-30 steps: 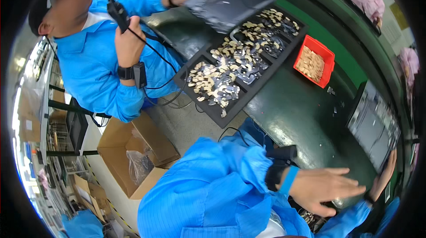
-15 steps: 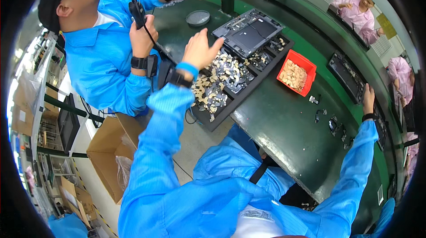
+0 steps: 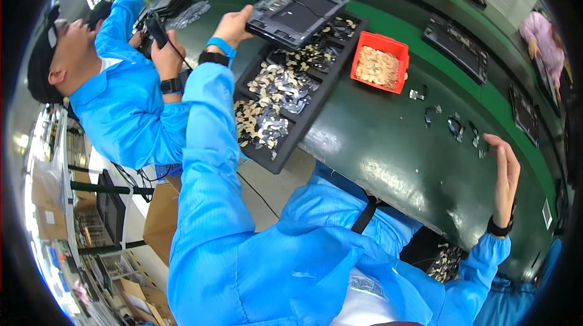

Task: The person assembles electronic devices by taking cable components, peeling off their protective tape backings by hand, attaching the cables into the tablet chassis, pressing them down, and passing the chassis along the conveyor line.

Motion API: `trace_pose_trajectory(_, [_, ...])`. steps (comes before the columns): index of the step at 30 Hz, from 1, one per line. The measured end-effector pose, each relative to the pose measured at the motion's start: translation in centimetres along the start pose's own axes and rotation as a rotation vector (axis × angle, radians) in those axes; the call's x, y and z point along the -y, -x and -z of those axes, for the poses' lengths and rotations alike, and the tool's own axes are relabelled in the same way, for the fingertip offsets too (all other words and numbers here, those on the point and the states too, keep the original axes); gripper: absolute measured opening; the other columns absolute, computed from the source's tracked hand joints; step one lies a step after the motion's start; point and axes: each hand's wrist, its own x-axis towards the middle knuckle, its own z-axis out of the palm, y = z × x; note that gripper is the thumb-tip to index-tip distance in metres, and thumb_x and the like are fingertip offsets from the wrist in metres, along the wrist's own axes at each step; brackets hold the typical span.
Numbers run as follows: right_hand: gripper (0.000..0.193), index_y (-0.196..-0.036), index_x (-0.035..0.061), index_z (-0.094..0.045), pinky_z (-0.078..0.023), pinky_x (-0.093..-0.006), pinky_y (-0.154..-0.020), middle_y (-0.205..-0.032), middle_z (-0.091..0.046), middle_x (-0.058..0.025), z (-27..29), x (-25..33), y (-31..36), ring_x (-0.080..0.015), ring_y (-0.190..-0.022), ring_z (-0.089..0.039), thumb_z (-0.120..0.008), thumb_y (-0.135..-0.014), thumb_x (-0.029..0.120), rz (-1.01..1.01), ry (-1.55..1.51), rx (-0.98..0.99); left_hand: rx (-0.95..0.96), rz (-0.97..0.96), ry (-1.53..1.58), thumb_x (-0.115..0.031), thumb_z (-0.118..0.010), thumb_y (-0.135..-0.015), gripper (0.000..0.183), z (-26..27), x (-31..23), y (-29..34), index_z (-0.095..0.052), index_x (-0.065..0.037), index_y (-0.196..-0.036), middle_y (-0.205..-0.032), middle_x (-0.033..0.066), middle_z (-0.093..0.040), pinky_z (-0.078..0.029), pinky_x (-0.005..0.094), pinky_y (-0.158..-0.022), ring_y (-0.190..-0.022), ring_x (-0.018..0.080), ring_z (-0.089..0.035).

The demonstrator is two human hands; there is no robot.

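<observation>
1. The far end of the black compartmented tray [image 3: 316, 101] is partly hidden by a dark, flat, rectangular device housing [image 3: 297, 15]; whether the two touch is hard to tell.
2. The left hand [image 3: 232, 29] has its grip closed on the housing's left end, and the fingers beneath are out of sight.
3. The right hand [image 3: 505, 174] grasps nothing: its grip is released, fingers extended, near the small loose dark parts [image 3: 455, 127] at the right.
4. Cream-and-dark flat pieces [image 3: 282, 86] crowd the tray; those under the housing cannot be made out.
5. The red plastic bin [image 3: 382, 42] stands just right of the tray, its rim apart from the housing.
6. Bare dark green surface [image 3: 364, 131] gives open room between tray and right hand, down to its near edge by the person's lap.
</observation>
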Motion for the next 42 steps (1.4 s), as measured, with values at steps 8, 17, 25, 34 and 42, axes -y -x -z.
trace_pose_trajectory(8, [0.080,-0.152,-0.0048,-0.033,-0.057,-0.0321,-0.085,-0.138,-0.058,-0.0238,-7.3,3.4,3.2,-0.0269,-0.117,-0.064,-0.055,-0.100,0.052,-0.099,-0.738,0.224,0.353,-0.204,0.027,-0.038,-0.056,-0.105,0.039,-10.2,-8.6,13.3,-0.068,-0.001,-0.113,-0.103,0.0008,-0.071,-0.055,0.0314,-0.084,-0.093,0.0094,-0.065])
trace_pose_trajectory(17, [0.044,-0.138,0.0092,-0.057,-0.047,-0.0440,-0.104,-0.134,-0.063,-0.0071,-9.9,-4.3,22.4,-0.0218,-0.122,-0.059,-0.059,-0.103,0.035,-0.389,-1.231,-0.653,0.851,-0.269,-0.005,-0.029,-0.058,-0.104,0.037,-25.8,1.0,26.8,-0.067,0.006,-0.104,-0.094,0.0133,-0.073,-0.053,0.0370,-0.082,-0.090,0.0202,-0.068])
trace_pose_trajectory(25, [0.036,-0.126,0.0073,-0.062,-0.056,-0.0384,-0.092,-0.122,-0.068,-0.0096,-11.4,-6.1,24.2,-0.0237,-0.107,-0.066,-0.058,-0.104,0.036,-0.561,-1.327,-0.473,0.463,-0.491,-0.354,-0.022,-0.075,-0.089,0.030,-23.6,-0.5,25.3,-0.071,0.001,-0.109,-0.100,0.0195,-0.074,-0.057,0.0380,-0.082,-0.094,0.0303,-0.073])
trace_pose_trajectory(34, [0.081,-0.112,-0.0090,-0.063,-0.064,-0.0489,-0.069,-0.108,-0.069,-0.0321,-11.1,-5.7,20.9,-0.0412,-0.092,-0.073,-0.026,-0.106,0.062,-0.922,-1.467,0.137,-0.081,-0.619,-0.762,-0.020,-0.075,-0.088,0.030,-11.3,3.1,9.8,-0.073,-0.002,-0.112,-0.099,0.0204,-0.074,-0.058,0.0390,-0.080,-0.090,0.0312,-0.074])
trace_pose_trajectory(42, [0.070,-0.091,-0.0062,-0.061,-0.063,-0.0457,-0.063,-0.096,-0.069,-0.0345,-13.3,-3.6,20.5,-0.0403,-0.078,-0.072,-0.029,-0.109,0.053,-0.866,-1.427,0.144,0.069,-0.632,-1.012,-0.031,-0.081,-0.081,0.032,-11.0,5.5,5.1,-0.078,-0.015,-0.108,-0.100,0.0159,-0.073,-0.055,0.0432,-0.086,-0.094,0.0341,-0.070])
